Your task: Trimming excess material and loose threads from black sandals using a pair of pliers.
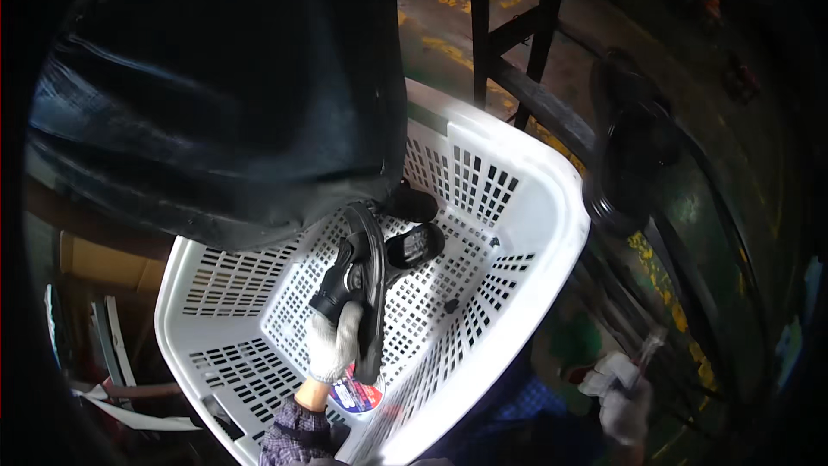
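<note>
My left hand, in a white knitted glove, reaches into a white perforated plastic basket. Its fingers are closed round a black strapped sandal, which is tipped on edge with its sole toward the right. Other black sandals lie in the basket just beyond it. Beside my left wrist, a round red and blue label shows near the basket's near end. Outside the basket at the lower right is my right hand, also gloved in white. A thin, blurred thing sticks up from its fingers; I cannot make out its kind.
A large black shiny covering overhangs the basket's far left side. Dark metal frame bars stand beyond it. A dark shoe-shaped form sits at the right. Cardboard and pale strips lie at the left.
</note>
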`<action>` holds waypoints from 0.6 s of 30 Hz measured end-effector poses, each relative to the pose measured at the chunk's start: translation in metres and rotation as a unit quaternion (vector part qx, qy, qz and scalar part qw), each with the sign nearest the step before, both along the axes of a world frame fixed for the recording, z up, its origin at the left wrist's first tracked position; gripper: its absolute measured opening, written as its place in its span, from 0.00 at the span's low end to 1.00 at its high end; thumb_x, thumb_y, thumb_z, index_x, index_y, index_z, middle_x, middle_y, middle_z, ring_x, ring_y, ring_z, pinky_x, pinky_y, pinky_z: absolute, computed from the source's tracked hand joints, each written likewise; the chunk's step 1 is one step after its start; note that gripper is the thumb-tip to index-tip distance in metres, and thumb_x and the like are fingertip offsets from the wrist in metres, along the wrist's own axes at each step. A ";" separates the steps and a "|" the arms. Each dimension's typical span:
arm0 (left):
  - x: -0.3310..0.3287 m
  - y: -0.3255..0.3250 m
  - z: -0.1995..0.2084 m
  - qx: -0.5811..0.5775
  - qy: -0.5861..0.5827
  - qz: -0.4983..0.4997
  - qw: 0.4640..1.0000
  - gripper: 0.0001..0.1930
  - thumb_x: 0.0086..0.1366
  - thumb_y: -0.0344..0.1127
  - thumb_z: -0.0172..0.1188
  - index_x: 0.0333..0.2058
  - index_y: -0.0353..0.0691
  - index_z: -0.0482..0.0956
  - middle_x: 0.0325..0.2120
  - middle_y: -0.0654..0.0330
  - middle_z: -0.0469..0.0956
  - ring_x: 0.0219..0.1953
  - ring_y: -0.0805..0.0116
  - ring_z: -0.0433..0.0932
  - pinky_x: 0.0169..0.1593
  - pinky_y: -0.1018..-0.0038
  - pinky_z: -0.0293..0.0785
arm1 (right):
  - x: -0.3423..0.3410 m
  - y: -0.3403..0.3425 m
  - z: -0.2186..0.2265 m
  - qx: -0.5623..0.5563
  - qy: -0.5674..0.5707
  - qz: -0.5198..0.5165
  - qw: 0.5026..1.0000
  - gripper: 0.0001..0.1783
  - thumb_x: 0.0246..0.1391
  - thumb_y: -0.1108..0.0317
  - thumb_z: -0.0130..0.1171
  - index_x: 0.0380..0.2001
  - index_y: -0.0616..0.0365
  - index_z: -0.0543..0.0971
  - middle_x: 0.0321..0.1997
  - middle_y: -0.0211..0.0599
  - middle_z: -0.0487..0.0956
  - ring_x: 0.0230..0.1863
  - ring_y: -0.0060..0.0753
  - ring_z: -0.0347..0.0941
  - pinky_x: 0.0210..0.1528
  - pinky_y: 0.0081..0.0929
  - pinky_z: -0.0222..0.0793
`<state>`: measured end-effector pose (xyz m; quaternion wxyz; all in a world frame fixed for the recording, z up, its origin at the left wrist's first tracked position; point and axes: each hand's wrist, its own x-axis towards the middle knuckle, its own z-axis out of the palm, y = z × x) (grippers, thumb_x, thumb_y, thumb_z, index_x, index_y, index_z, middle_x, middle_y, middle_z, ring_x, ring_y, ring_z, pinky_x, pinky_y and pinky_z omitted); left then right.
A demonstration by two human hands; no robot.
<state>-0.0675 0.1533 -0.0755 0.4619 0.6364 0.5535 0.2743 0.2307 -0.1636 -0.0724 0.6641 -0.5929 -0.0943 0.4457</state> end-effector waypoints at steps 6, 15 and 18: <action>0.043 -0.090 0.135 0.309 0.168 -0.271 0.896 0.18 0.54 0.30 0.63 0.45 0.37 0.77 0.39 0.55 0.80 0.41 0.57 0.80 0.46 0.67 0.75 | -0.074 0.084 0.073 0.126 0.169 0.154 0.965 0.32 0.51 0.67 0.65 0.58 0.65 0.67 0.51 0.33 0.72 0.50 0.24 0.66 0.57 0.25 0.60; 0.096 -0.194 0.153 0.132 -0.083 -0.674 0.722 0.13 0.63 0.42 0.57 0.38 0.39 0.81 0.29 0.56 0.81 0.24 0.58 0.80 0.28 0.68 0.78 | -0.023 -0.017 0.063 0.042 0.060 -0.057 0.996 0.12 0.55 0.71 0.57 0.43 0.62 0.77 0.35 0.29 0.79 0.34 0.19 0.73 0.39 0.22 0.71; 0.063 -0.222 0.093 -0.032 -0.153 -0.408 0.899 0.18 0.60 0.41 0.61 0.43 0.35 0.79 0.34 0.55 0.82 0.33 0.65 0.82 0.40 0.70 0.79 | -0.008 -0.059 0.069 0.074 0.148 -0.070 0.984 0.15 0.60 0.71 0.51 0.49 0.65 0.73 0.39 0.30 0.77 0.37 0.21 0.73 0.41 0.22 0.71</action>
